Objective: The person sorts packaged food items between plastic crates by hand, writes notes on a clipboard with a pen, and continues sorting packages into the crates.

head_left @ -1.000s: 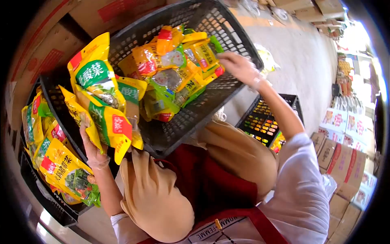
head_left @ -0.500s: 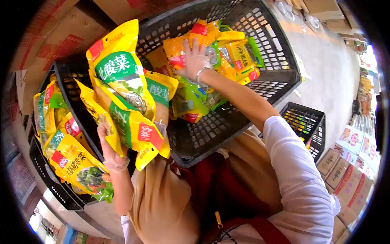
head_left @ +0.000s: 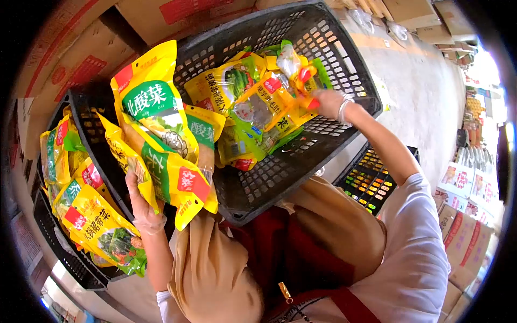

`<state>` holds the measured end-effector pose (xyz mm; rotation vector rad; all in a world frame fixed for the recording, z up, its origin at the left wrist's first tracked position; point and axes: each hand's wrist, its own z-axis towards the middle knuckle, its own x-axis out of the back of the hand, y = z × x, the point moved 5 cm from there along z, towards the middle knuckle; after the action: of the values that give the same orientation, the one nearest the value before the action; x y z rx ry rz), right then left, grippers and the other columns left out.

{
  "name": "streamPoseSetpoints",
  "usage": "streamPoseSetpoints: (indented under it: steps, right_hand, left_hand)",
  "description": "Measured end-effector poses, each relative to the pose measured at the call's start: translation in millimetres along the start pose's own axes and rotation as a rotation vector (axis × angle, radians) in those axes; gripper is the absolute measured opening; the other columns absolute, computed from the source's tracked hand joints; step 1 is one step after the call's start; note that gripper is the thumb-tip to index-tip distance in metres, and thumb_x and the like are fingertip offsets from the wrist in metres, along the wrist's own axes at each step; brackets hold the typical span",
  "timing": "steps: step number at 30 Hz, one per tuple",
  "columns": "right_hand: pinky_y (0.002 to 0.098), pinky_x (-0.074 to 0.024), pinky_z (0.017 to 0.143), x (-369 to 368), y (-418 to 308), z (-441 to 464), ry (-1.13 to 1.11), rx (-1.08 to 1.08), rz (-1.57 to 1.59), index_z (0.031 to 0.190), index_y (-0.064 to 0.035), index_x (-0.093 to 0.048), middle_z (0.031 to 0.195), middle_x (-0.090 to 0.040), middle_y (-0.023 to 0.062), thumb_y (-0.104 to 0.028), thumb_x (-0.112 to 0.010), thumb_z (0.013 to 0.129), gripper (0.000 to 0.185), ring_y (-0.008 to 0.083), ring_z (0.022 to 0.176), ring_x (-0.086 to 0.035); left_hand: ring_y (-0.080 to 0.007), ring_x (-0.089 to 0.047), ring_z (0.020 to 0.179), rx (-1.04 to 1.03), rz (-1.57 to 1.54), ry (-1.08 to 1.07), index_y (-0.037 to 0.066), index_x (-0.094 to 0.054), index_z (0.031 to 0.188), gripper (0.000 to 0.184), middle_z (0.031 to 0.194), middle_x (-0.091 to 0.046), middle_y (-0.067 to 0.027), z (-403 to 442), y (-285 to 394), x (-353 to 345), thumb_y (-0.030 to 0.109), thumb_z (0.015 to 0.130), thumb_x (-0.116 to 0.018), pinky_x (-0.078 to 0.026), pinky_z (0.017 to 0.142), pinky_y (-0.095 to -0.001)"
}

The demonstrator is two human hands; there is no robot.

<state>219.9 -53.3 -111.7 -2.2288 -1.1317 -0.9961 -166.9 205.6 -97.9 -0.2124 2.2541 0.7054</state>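
My left hand (head_left: 144, 209), in a clear thin glove, is closed around the lower edge of several yellow and green pickled-cabbage bags (head_left: 148, 102). They lean against the near left end of a large black crate (head_left: 258, 199). Inside that crate, my right hand (head_left: 329, 105), also gloved, pinches the edge of a yellow and red food packet (head_left: 306, 89), which is smeared by motion. Below it lie more packets, among them an orange one with a clear window (head_left: 253, 110) and a yellow one with green vegetables pictured (head_left: 223, 81).
Another black crate (head_left: 89, 116) on the left holds several yellow bags (head_left: 99, 226). A smaller black crate (head_left: 371, 180) stands on the floor at right. Cardboard boxes rise behind (head_left: 81, 64), and more cartons (head_left: 466, 242) are stacked at far right.
My right hand has moved right from the middle of the packets and now grips one, lifting its edge. The packets beneath have shifted. My left hand still holds the pickled-cabbage bags.
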Motion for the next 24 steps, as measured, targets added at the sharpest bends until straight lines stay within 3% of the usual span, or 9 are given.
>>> streamPoseSetpoints:
  steps: [5,7,9,11,13,16,19,22,24]
  right_hand:
    - [0.0398,-0.0449,0.086,-27,-46,-2,-0.047,0.217,0.175,0.118,-0.0055,-0.051,0.104,-0.06,0.0215,-0.038,-0.058,0.077,0.053,0.0341,0.096,-0.058]
    - [0.0402,-0.0428,0.09,-7,-63,3,-0.431,0.091,0.09,0.125,-0.0012,-0.046,0.116,-0.054,0.0238,-0.04,-0.057,0.077,0.063,0.0349,0.103,-0.056]
    - [0.0415,-0.0459,0.083,5,-28,42,0.123,-0.096,0.219,0.124,-0.0054,-0.045,0.101,-0.059,0.0237,-0.038,-0.057,0.078,0.057,0.0353,0.092,-0.059]
    - [0.0425,-0.0472,0.079,38,-16,52,0.64,-0.147,0.265,0.124,-0.0062,-0.043,0.102,-0.058,0.0248,-0.04,-0.058,0.078,0.059,0.0356,0.09,-0.059]
    - [0.0417,-0.0465,0.083,43,-41,64,0.415,-0.123,0.079,0.136,-0.0088,-0.029,0.117,-0.05,0.0274,-0.046,-0.065,0.071,0.083,0.0392,0.097,-0.057]
    - [0.0428,-0.0437,0.09,-16,-103,70,-0.058,0.036,0.116,0.14,-0.0066,-0.016,0.134,-0.033,0.0302,-0.051,-0.07,0.063,0.104,0.0416,0.11,-0.049]
    - [0.0435,-0.0428,0.092,-53,-132,67,0.146,-0.139,-0.07,0.139,-0.0016,-0.014,0.137,-0.029,0.0288,-0.048,-0.071,0.063,0.106,0.0405,0.114,-0.047]
    - [0.0415,-0.0446,0.09,-59,-116,89,-0.041,0.021,0.017,0.136,0.0045,-0.016,0.124,-0.044,0.0301,-0.039,-0.07,0.066,0.099,0.0395,0.107,-0.052]
    - [0.0386,-0.0476,0.083,-41,-79,92,0.093,0.109,0.277,0.121,-0.0024,-0.043,0.098,-0.06,0.0227,-0.021,-0.063,0.072,0.056,0.0354,0.093,-0.059]
  left_hand:
    - [-0.0194,-0.055,0.104,-0.07,0.132,0.008,0.01,-0.05,0.119,0.039,0.114,-0.058,-0.0035,-9,-1,-24,0.032,0.088,-0.055,-0.044,0.092,-0.0334]
    - [-0.0192,-0.056,0.103,-0.135,0.2,-0.01,0.01,-0.05,0.119,0.038,0.114,-0.058,-0.0033,-15,-3,-32,0.032,0.088,-0.054,-0.045,0.092,-0.0332]
    - [-0.0188,-0.056,0.103,-0.128,0.194,-0.022,0.01,-0.05,0.119,0.038,0.113,-0.058,-0.003,-14,-3,-30,0.032,0.089,-0.053,-0.045,0.092,-0.033]
    - [-0.0186,-0.056,0.103,-0.132,0.219,-0.046,0.01,-0.05,0.119,0.037,0.113,-0.058,-0.0031,-14,-2,-30,0.033,0.09,-0.052,-0.045,0.091,-0.0332]
    - [-0.0185,-0.056,0.103,-0.137,0.259,-0.069,0.01,-0.05,0.119,0.036,0.113,-0.058,-0.0032,-8,0,-24,0.033,0.09,-0.051,-0.046,0.091,-0.0334]
    - [-0.0195,-0.056,0.104,-0.514,0.936,-0.055,0.011,-0.048,0.121,0.037,0.114,-0.057,-0.0039,-12,11,-11,0.034,0.092,-0.048,-0.046,0.092,-0.0344]
    - [-0.0207,-0.054,0.106,-0.252,0.526,-0.136,0.011,-0.045,0.123,0.038,0.117,-0.055,-0.0049,-6,7,-9,0.034,0.093,-0.045,-0.045,0.092,-0.0359]
    - [-0.0202,-0.054,0.106,-0.193,0.441,-0.155,0.01,-0.044,0.123,0.036,0.117,-0.055,-0.0048,-7,6,-9,0.032,0.094,-0.044,-0.045,0.093,-0.036]
    - [-0.0192,-0.054,0.106,-0.14,0.377,-0.195,0.01,-0.045,0.122,0.033,0.116,-0.055,-0.004,-7,3,-18,0.029,0.094,-0.043,-0.045,0.093,-0.0357]
